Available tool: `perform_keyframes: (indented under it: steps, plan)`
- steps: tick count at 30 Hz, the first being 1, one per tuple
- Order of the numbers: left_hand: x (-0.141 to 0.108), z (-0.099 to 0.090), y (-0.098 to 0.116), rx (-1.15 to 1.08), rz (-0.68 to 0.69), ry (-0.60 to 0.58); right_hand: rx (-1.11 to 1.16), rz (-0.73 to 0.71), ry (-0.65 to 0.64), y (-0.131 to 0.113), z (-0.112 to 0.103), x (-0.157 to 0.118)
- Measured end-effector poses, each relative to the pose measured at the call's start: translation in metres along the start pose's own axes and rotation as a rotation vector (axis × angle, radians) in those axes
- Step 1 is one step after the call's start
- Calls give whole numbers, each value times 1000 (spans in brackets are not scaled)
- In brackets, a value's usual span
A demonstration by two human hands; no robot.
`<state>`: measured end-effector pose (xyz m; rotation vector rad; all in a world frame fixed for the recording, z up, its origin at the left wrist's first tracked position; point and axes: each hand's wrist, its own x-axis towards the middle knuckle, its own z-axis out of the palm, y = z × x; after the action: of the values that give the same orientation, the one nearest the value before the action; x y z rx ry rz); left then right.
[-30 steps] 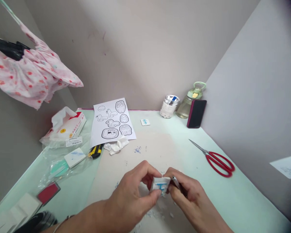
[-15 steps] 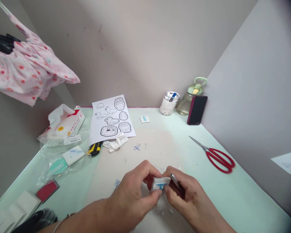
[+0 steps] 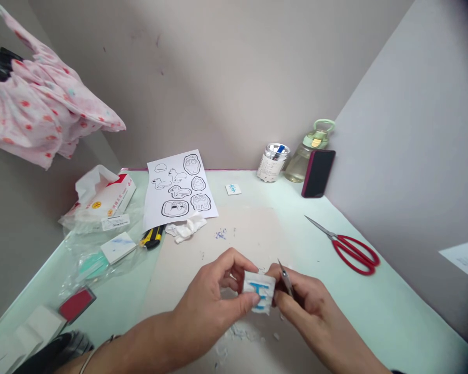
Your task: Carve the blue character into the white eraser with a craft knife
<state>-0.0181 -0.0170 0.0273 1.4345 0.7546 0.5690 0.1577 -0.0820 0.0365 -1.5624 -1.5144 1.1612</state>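
A small white carving block [image 3: 259, 292] with raised blue strokes on its face is pinched in my left hand [image 3: 214, 298], thumb across its front. My right hand [image 3: 306, 306] grips a slim metal carving knife [image 3: 286, 279], its pointed tip slanting up and away. The right fingertips are at the block's right edge; whether they touch it I cannot tell. White shavings [image 3: 239, 332] are scattered on the beige mat [image 3: 187, 275] beneath my hands. Farther back lies a white square [image 3: 233, 189] with blue marks.
Red-handled scissors [image 3: 354, 252] lie at the right. A jar [image 3: 272, 163], a bottle [image 3: 302, 156] and a phone [image 3: 319, 174] stand at the back. At the left are a printed sheet [image 3: 181, 187], a yellow-black cutter [image 3: 153, 237], a tissue pack [image 3: 107, 200] and a red ink pad [image 3: 77, 304].
The block has been tilted up so its blue-marked face now shows fully. My right fingers have shifted to its right edge, and the knife's tip points more upward.
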Motion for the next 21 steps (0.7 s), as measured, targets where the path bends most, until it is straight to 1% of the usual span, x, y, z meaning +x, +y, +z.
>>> perform_keyframes:
  steps: [2, 5, 10, 15, 18, 21]
  plan:
    - [2, -2, -2, -89, -11, -18, 33, 26, -13, 1, -3, -1]
    - [5, -5, -7, -180, 18, -27, 60, 63, -27, 2, -6, -2]
    - [6, -6, -10, -239, 21, -37, 38, 87, -31, 3, -7, 0]
    - [4, -4, -8, -168, 13, -19, 3, 103, 10, 3, -2, 3]
    - [1, -2, -6, -68, 18, 2, -42, 63, 47, 2, 0, 3]
    - [0, -2, -4, 5, 71, 8, -74, 21, 69, -1, 0, 2]
